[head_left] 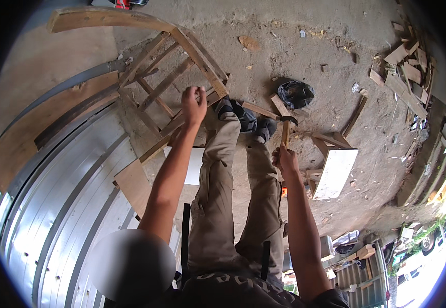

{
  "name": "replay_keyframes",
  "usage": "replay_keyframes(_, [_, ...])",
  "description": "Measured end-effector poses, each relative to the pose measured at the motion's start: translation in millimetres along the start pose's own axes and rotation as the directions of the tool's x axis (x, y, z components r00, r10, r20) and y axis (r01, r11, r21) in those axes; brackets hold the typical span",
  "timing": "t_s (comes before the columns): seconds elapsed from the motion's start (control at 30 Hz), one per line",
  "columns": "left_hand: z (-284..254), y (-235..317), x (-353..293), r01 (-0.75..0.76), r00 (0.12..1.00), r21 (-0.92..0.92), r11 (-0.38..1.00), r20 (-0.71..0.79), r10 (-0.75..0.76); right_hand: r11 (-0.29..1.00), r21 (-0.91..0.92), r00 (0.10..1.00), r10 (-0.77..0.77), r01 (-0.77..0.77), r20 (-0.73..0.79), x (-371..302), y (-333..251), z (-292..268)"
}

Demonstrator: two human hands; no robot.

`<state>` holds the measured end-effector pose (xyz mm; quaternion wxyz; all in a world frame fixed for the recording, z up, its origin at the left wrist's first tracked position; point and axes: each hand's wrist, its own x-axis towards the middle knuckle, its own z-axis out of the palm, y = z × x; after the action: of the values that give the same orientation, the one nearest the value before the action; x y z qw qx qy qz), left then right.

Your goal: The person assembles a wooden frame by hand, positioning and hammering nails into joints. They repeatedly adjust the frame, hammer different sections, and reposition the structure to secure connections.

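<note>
A claw hammer (285,132) with a wooden handle and dark head is in my right hand (285,160), which grips it low on the handle. Its head points away from me, beside my right shoe. My left hand (194,105) hovers at the near side of a wooden chair-like frame (200,57) that lies on the ground. Its fingers are curled together; whatever they may hold is too small to make out. Whether this hand touches the frame I cannot tell. The frame has a long top rail and several crossbars.
A black plastic bag (296,93) lies ahead of my right shoe. To the right stands a small stool-like piece with a white top (336,173). Scrap wood (405,77) is heaped at the far right. Corrugated metal sheeting (63,215) runs along the left.
</note>
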<state>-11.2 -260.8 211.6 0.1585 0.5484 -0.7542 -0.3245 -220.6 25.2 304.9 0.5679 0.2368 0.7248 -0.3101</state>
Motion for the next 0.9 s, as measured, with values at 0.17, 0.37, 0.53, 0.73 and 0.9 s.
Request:
replay_keyframes(0.17, [30, 35, -30, 0.055, 0.998, 0.269, 0.961, -0.051, -0.043, 0.995, -0.085, 0.995, -0.05, 0.057, 0.081, 4, 12, -20])
replay_keyframes(0.37, [55, 48, 32, 0.411, 0.911, -0.038, 0.911, 0.005, -0.411, 0.956, -0.265, 0.99, -0.11, 0.13, 0.09, 17, 30, -70])
replay_keyframes(0.53, [72, 36, 50, 0.559, 0.825, -0.383, 0.735, 0.174, -0.537, 0.962, -0.258, 0.996, -0.089, 0.09, 0.017, 41, 54, -116])
replay_keyframes(0.73, [39, 36, 44, 0.606, 0.783, -0.224, 0.763, -0.004, -0.622, 0.948, -0.312, 0.997, -0.075, 0.06, -0.036, 38, 61, -146])
replay_keyframes(0.9, [-35, 54, 56, 0.591, 0.77, -0.264, 0.762, -0.096, -0.631, 0.917, -0.379, 0.991, -0.129, 0.127, 0.019, 33, 55, -147])
